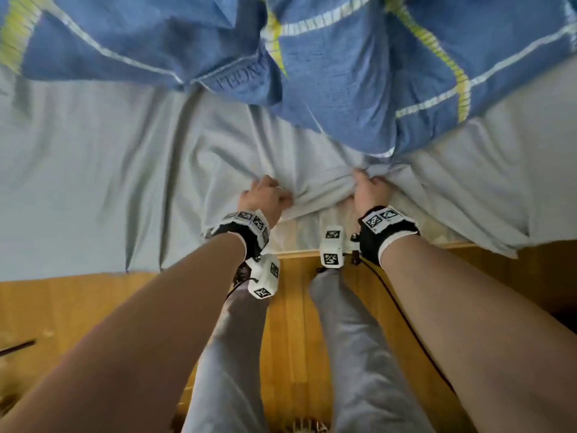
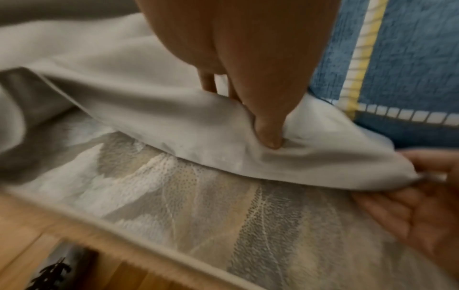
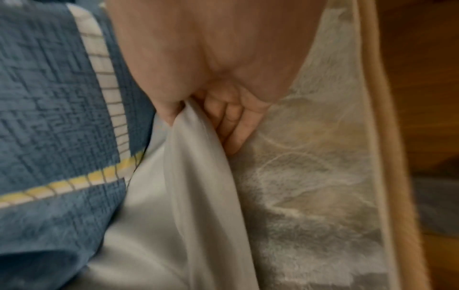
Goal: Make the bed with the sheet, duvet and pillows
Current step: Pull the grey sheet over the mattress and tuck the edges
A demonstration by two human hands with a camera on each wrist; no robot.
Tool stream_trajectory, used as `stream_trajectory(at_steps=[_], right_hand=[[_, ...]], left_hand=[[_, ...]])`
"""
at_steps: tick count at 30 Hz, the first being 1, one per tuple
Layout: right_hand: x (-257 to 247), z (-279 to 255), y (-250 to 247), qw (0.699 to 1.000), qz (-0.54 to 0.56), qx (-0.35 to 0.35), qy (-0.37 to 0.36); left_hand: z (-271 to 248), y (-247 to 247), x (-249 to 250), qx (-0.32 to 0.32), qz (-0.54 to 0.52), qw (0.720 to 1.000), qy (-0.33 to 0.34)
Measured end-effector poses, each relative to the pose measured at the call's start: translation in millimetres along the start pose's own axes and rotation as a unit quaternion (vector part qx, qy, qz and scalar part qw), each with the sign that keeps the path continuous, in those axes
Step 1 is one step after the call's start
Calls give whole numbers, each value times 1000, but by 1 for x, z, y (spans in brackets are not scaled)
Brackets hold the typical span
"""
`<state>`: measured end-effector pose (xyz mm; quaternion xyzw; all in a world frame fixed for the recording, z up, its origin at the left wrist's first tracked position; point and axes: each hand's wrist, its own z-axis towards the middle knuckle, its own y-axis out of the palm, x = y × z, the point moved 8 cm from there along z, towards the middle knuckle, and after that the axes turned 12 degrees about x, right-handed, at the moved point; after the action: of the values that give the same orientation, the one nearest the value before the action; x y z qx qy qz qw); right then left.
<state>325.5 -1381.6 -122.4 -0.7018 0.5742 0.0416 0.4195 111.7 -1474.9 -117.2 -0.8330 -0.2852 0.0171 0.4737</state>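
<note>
Duvet shows letters "NCEL"; hands grip sheet.

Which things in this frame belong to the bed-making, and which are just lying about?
Part of the job:
sheet, gripped at its edge by the left hand and right hand
duvet, bunched further up the bed
mattress, bared under the lifted edge

Just there:
wooden floor
cable
</note>
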Motion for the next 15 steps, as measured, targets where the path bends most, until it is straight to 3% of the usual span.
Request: stream_trajectory(at_steps=[3, 8, 12, 15], right_hand=[[18, -16, -38, 997, 51, 16, 59], [58, -58, -120, 995, -43, 89, 30], [149, -104, -157, 991, -52, 89, 79], [219, -124, -155, 991, -61, 61, 102]], left_hand=[[-32, -4, 16, -44, -104, 994, -4], [-103, 21, 61, -146, -36, 985, 84], [-169, 69, 56, -203, 47, 970, 127], [-193, 91, 29, -175, 66, 977, 107]])
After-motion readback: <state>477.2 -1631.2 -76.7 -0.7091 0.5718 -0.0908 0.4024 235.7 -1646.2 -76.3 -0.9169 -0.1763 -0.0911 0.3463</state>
